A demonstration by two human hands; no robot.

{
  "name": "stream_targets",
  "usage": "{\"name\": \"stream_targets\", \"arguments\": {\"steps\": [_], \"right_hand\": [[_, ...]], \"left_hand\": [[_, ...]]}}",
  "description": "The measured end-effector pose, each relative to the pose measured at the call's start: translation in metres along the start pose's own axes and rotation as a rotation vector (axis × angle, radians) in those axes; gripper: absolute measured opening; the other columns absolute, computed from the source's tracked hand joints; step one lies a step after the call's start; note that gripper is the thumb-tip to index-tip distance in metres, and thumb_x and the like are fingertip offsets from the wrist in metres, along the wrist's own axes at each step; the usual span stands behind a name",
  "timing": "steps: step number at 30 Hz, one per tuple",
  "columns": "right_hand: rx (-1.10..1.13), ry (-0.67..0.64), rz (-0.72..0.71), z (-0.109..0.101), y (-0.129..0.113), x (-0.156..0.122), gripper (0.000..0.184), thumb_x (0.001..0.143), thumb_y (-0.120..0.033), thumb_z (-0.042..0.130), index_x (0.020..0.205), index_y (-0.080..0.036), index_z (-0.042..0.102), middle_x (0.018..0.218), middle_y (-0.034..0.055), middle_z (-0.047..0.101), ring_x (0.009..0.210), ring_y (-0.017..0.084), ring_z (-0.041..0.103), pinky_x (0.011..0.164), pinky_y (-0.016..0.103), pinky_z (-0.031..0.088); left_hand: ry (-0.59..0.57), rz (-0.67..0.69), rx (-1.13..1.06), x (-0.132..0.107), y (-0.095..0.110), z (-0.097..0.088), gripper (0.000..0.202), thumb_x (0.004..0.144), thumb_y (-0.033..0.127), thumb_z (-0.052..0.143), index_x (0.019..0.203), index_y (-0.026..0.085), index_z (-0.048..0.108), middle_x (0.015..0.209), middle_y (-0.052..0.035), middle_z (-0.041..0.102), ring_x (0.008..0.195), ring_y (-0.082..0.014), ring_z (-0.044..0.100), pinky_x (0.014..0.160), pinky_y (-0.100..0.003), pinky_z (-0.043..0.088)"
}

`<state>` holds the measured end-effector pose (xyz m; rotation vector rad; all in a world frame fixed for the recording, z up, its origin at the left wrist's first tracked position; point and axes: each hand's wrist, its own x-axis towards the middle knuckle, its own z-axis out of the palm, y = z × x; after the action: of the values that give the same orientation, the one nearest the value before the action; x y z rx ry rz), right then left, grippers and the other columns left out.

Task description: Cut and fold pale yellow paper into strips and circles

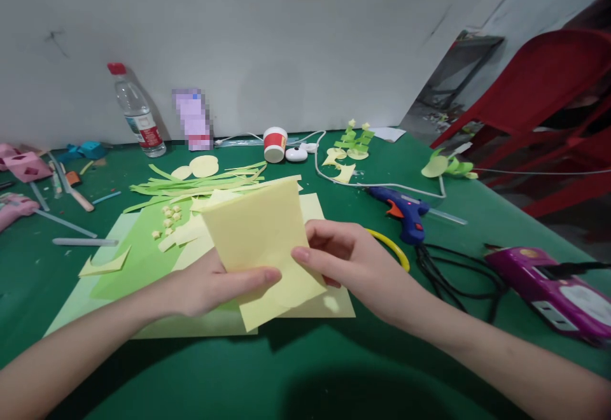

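A pale yellow sheet of paper [260,229] is held up above the table between both hands. My left hand [210,283] grips its lower left side, thumb across the front and fingers hidden behind. On the right edge, my right hand [358,264] pinches the paper between thumb and fingers. Under the hands lie a green paper sheet [124,267] and other pale sheets. Small folded paper stars [169,219] and a curved yellow scrap [105,264] rest on them. Behind the held paper spread several green paper strips [157,189].
A blue glue gun [403,210] lies to the right, near a purple power strip [548,289] and black cable. At the back stand a water bottle [138,114], a phone [193,121], a paper cup [275,144] and small paper plants [356,140]. Red chairs [529,95] are at right.
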<state>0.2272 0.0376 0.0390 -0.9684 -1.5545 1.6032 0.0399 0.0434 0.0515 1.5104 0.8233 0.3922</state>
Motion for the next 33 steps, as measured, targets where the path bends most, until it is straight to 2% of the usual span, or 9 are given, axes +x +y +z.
{"name": "stream_targets", "arguments": {"steps": [5, 8, 13, 21, 26, 29, 31, 33], "right_hand": [[-0.021, 0.023, -0.005, 0.000, 0.003, 0.003, 0.020, 0.074, -0.025, 0.056, 0.059, -0.016, 0.046, 0.055, -0.0055, 0.042, 0.047, 0.005, 0.038, 0.042, 0.017, 0.030], [-0.016, 0.078, -0.032, 0.002, 0.007, 0.004, 0.021, 0.072, -0.022, 0.057, 0.057, -0.017, 0.044, 0.051, -0.0067, 0.039, 0.045, 0.005, 0.036, 0.040, 0.017, 0.028], [0.017, 0.170, -0.094, 0.005, 0.013, 0.005, 0.019, 0.074, -0.023, 0.055, 0.059, -0.017, 0.045, 0.051, -0.0069, 0.040, 0.044, 0.005, 0.036, 0.040, 0.017, 0.029], [0.055, 0.077, -0.019, 0.003, 0.015, 0.010, 0.020, 0.072, -0.018, 0.057, 0.056, -0.016, 0.045, 0.050, -0.0077, 0.039, 0.044, 0.003, 0.035, 0.040, 0.016, 0.028], [0.106, 0.083, -0.003, 0.002, 0.023, 0.012, 0.020, 0.071, -0.019, 0.059, 0.057, -0.016, 0.046, 0.051, -0.0076, 0.040, 0.045, 0.004, 0.036, 0.040, 0.016, 0.028], [0.133, 0.160, -0.007, 0.004, 0.028, 0.012, 0.018, 0.072, -0.024, 0.059, 0.061, -0.016, 0.048, 0.052, -0.0072, 0.042, 0.045, 0.004, 0.035, 0.041, 0.016, 0.029], [0.158, 0.214, -0.002, 0.007, 0.032, 0.013, 0.019, 0.073, -0.029, 0.059, 0.063, -0.017, 0.049, 0.053, -0.0067, 0.044, 0.044, 0.004, 0.036, 0.041, 0.016, 0.029], [0.179, 0.241, 0.006, 0.010, 0.035, 0.012, 0.020, 0.073, -0.031, 0.059, 0.063, -0.017, 0.049, 0.053, -0.0062, 0.044, 0.045, 0.004, 0.037, 0.040, 0.016, 0.029]], "left_hand": [[0.016, -0.052, -0.085, 0.003, -0.007, -0.001, 0.040, 0.080, 0.029, 0.052, 0.120, 0.023, 0.047, 0.110, -0.0055, 0.059, 0.099, -0.0211, 0.055, 0.080, -0.032, 0.046], [0.034, -0.029, -0.137, 0.003, -0.017, -0.001, 0.042, 0.080, 0.033, 0.052, 0.121, 0.024, 0.047, 0.112, -0.0057, 0.059, 0.096, -0.0210, 0.057, 0.080, -0.032, 0.046], [0.178, 0.049, -0.214, 0.004, -0.034, 0.003, 0.042, 0.081, 0.041, 0.049, 0.119, 0.022, 0.049, 0.115, -0.0061, 0.057, 0.093, -0.0200, 0.057, 0.083, -0.032, 0.045], [0.122, 0.040, -0.125, 0.004, -0.029, 0.006, 0.037, 0.083, 0.033, 0.051, 0.120, 0.029, 0.047, 0.115, -0.0014, 0.056, 0.096, -0.0155, 0.055, 0.081, -0.024, 0.044], [0.120, 0.043, -0.122, 0.005, -0.039, 0.002, 0.031, 0.082, 0.034, 0.052, 0.110, 0.023, 0.052, 0.098, -0.0033, 0.059, 0.081, -0.0131, 0.055, 0.072, -0.024, 0.045], [0.100, 0.115, -0.164, 0.008, -0.050, 0.007, 0.026, 0.081, 0.039, 0.051, 0.094, 0.016, 0.053, 0.076, -0.0016, 0.055, 0.063, -0.0099, 0.049, 0.057, -0.021, 0.042], [0.080, 0.187, -0.180, 0.010, -0.055, 0.013, 0.028, 0.081, 0.042, 0.050, 0.087, 0.015, 0.052, 0.070, -0.0007, 0.050, 0.059, -0.0092, 0.046, 0.052, -0.019, 0.040], [0.115, 0.213, -0.198, 0.011, -0.057, 0.020, 0.031, 0.081, 0.046, 0.047, 0.085, 0.015, 0.051, 0.070, -0.0009, 0.049, 0.059, -0.0098, 0.045, 0.051, -0.020, 0.039]]}}
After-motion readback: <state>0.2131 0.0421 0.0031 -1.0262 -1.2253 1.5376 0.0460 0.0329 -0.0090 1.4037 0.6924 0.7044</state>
